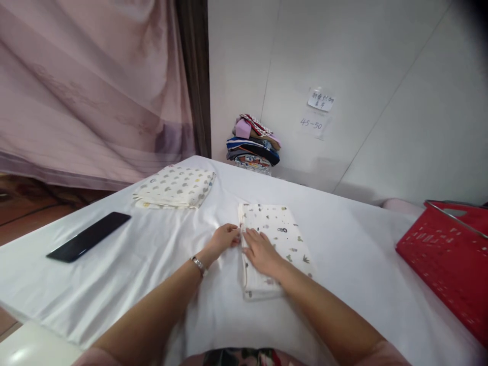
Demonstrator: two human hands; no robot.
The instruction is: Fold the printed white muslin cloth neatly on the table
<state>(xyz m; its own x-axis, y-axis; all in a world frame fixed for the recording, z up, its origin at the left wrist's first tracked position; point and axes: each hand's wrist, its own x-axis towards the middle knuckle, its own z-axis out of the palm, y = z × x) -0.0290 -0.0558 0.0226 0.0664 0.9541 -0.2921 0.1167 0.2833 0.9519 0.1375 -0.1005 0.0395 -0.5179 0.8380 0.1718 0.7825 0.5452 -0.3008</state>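
Observation:
A folded white cloth [295, 239] with small printed figures and leaves lies lengthwise on the table before me. My right hand [263, 254] rests on its left part, palm down with the fingers stretched out. At the cloth's left edge, my left hand [224, 239] has its fingers bent together and touching the folded layers. The fingertips of the two hands are close together, and the left wrist wears a metal band. Farther back on the left is another folded cloth [177, 185], cream with grey and yellow motifs, which neither hand touches.
A white sheet [152, 269] with wrinkles covers the table. On the left lies a flat black glossy slab [91, 236]. A red perforated basket [450, 254] stands at the right edge. Beyond the far edge, a stack of folded fabrics [253, 145] rests against the wall.

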